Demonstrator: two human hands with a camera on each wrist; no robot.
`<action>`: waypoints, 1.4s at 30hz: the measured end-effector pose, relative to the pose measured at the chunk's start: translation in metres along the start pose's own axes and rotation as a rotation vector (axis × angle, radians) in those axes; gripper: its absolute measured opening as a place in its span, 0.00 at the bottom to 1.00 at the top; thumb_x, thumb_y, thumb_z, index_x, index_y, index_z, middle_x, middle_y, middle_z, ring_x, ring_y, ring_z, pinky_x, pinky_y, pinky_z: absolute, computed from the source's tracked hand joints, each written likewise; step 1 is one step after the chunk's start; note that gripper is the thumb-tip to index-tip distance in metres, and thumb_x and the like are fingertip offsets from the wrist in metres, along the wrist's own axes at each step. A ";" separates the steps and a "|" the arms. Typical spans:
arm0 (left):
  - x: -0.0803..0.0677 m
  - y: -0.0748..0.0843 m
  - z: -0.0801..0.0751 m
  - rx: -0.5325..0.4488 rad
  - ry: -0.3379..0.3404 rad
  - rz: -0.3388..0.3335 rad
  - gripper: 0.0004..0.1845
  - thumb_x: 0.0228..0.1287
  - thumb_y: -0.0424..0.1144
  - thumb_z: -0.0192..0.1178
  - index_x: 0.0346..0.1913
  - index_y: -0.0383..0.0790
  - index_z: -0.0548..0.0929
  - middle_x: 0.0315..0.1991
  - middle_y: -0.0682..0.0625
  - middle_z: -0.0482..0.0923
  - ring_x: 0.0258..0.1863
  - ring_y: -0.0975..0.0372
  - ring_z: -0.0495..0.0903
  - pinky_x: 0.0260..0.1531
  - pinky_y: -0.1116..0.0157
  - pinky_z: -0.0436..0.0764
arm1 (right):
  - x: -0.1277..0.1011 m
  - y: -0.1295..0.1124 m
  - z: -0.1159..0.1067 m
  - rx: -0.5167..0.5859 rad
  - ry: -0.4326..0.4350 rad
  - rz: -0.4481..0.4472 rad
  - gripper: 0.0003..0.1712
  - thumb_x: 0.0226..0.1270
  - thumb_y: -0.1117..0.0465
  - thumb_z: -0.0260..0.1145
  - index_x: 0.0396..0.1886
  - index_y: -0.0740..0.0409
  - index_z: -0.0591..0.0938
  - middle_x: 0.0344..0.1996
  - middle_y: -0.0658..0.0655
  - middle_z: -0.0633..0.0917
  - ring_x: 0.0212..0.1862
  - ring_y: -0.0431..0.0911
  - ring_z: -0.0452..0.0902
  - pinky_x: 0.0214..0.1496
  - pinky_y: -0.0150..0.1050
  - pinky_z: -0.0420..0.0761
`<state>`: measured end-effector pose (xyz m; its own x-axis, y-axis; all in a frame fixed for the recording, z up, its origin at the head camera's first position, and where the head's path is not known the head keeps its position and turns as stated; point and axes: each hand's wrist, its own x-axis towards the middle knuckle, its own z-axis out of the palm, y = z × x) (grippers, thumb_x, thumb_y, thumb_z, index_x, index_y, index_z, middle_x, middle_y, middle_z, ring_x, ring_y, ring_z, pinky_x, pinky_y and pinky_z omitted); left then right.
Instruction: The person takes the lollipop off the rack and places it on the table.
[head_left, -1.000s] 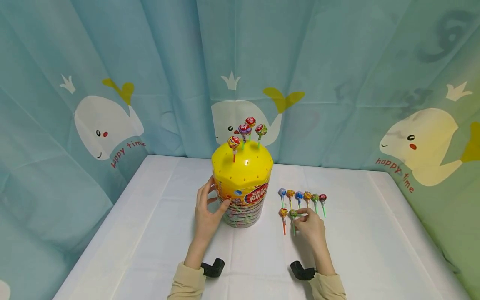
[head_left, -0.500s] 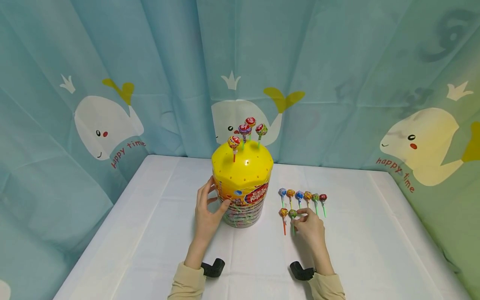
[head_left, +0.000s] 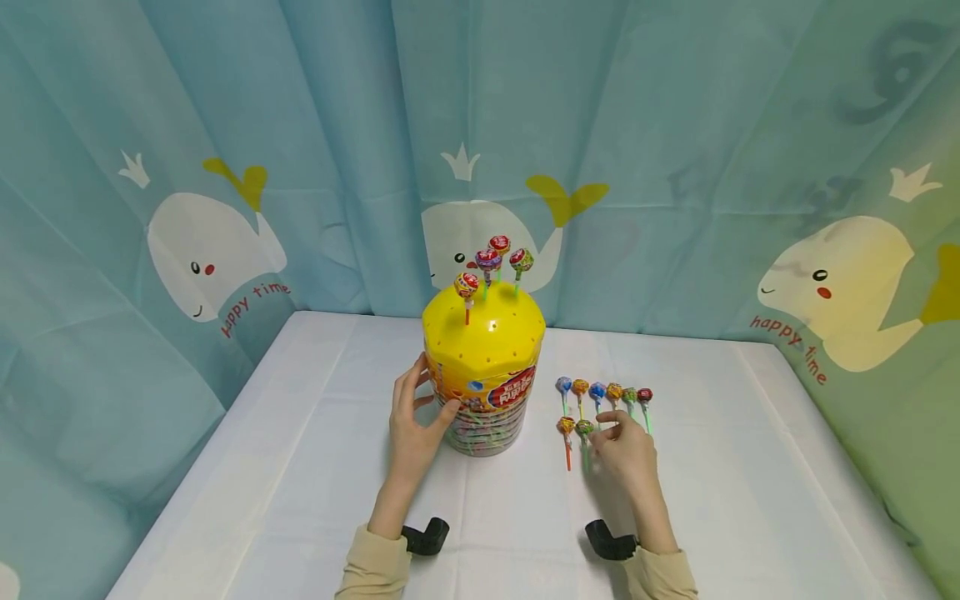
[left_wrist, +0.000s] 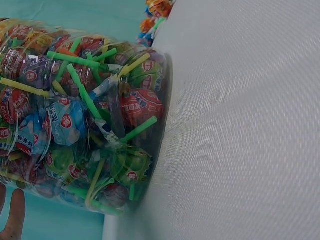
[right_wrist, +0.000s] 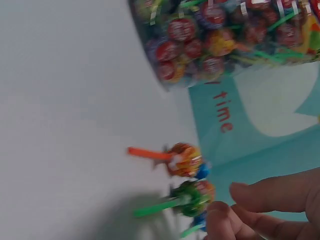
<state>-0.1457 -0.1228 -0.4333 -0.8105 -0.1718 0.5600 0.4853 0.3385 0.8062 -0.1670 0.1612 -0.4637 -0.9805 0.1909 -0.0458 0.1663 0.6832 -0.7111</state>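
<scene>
A big clear jar [head_left: 487,432] packed with wrapped lollipops stands on the white table under a yellow lid [head_left: 513,321] dotted with small holes. My left hand [head_left: 412,433] holds its left side, thumb at the front label and fingers round the side. Several lollipops [head_left: 488,260] stand upright in the lid. To the right of the jar, my right hand [head_left: 628,450] hovers beside a green lollipop [head_left: 584,428] lying on the table. Thumb [right_wrist: 265,192] and forefinger are apart, with nothing between them. Left of it lies an orange-wrapped lollipop [head_left: 566,426] with an orange stick.
Behind these two, a row of several lollipops [head_left: 597,390] lies on the white tablecloth [head_left: 735,467]. A blue curtain [head_left: 345,100] with whale prints hangs right behind the table. Black camera mounts [head_left: 426,537] stick out from both wrists.
The right hand has drawn slightly right, away from the green lollipop, which now lies free beside the orange one. The left hand stays on the jar.
</scene>
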 end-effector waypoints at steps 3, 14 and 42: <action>0.000 0.000 0.000 0.001 -0.002 -0.006 0.40 0.53 0.26 0.65 0.71 0.32 0.63 0.60 0.32 0.67 0.58 0.46 0.69 0.47 0.43 0.76 | -0.001 -0.006 -0.004 0.025 0.017 -0.018 0.17 0.60 0.61 0.65 0.49 0.62 0.80 0.31 0.60 0.87 0.31 0.46 0.82 0.31 0.36 0.72; 0.000 0.001 0.001 -0.006 0.000 -0.008 0.39 0.53 0.26 0.65 0.70 0.32 0.63 0.60 0.32 0.66 0.58 0.47 0.69 0.47 0.43 0.76 | -0.012 -0.025 -0.018 0.108 0.069 -0.138 0.15 0.63 0.65 0.65 0.50 0.61 0.81 0.39 0.61 0.86 0.44 0.54 0.82 0.40 0.33 0.78; -0.001 -0.006 0.002 0.003 0.001 -0.005 0.39 0.55 0.29 0.66 0.70 0.32 0.62 0.60 0.32 0.67 0.58 0.48 0.68 0.47 0.45 0.76 | -0.017 -0.097 -0.018 0.392 0.249 -0.516 0.20 0.58 0.70 0.68 0.52 0.58 0.80 0.45 0.58 0.86 0.47 0.49 0.80 0.48 0.35 0.75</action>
<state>-0.1488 -0.1229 -0.4388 -0.8124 -0.1748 0.5562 0.4803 0.3402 0.8084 -0.1647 0.1041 -0.3812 -0.8631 0.0981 0.4955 -0.4109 0.4342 -0.8016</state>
